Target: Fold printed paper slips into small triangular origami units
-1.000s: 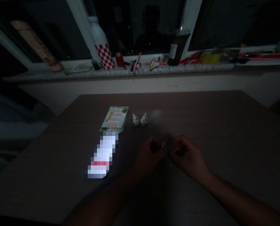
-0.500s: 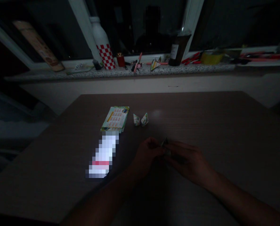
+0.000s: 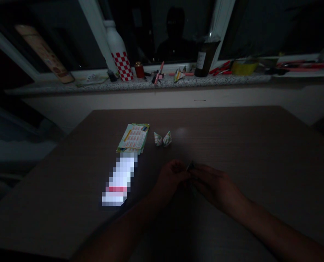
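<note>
Close together over the middle of the table, my left hand (image 3: 172,178) and my right hand (image 3: 215,180) pinch a small piece of folded paper (image 3: 190,166). Only its dark pointed tip shows above the fingers; the rest is hidden by them and by deep shadow. Just beyond my hands stand two small folded paper pieces, the left one (image 3: 158,139) and the right one (image 3: 167,138), white with coloured print and pointed tops. To their left lies a stack of printed paper sheets (image 3: 134,136) with green edges.
A lit phone (image 3: 120,178), its screen blurred out, lies on the brown table (image 3: 232,138) left of my hands. Along the granite windowsill (image 3: 96,86) stand a red-checked white bottle (image 3: 120,54), a red jar (image 3: 139,70), a dark labelled bag (image 3: 205,60) and pens.
My right hand's fingers have shifted slightly and closed in against the left fingertips, covering more of the folded paper. The things on the table have stayed put.
</note>
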A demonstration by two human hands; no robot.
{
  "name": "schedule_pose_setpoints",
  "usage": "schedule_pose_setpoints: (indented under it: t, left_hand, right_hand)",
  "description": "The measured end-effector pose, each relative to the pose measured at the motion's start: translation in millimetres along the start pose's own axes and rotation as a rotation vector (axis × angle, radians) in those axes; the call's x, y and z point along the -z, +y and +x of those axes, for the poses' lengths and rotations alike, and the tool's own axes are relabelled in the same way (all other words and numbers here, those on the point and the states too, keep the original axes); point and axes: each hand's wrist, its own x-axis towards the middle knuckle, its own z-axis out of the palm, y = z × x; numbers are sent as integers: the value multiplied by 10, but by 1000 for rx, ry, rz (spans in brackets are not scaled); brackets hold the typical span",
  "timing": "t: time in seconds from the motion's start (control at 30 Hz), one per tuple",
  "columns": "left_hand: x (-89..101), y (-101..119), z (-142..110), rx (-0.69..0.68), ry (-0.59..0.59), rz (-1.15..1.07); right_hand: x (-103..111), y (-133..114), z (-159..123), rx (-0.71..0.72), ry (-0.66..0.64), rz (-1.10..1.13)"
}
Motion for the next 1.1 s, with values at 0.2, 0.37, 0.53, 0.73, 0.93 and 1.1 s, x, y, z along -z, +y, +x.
schedule_pose_setpoints:
  t: [0.2,0.37,0.53,0.73,0.93,1.1]
  left_hand:
    - [26,69,18,-16,-2,17]
    - [68,145,45,-85,58,89]
    - [98,161,23,-116,115,267]
    - [145,170,-28,-136,106,397]
    - [229,163,-54,-180,117,483]
    - [218,194,-98,-221,130,556]
  right_hand:
    - [25,-6,83,-29,-20,-14]
    - [109,119,309,-89,-28,-97]
    - [98,319,791,-179,-29,-269]
    - [-80,496,1253,-209,-46,-296]
    - [-139,497,1343,-213,-53,-292]
    - [-91,454,1337,-218,-11,-267]
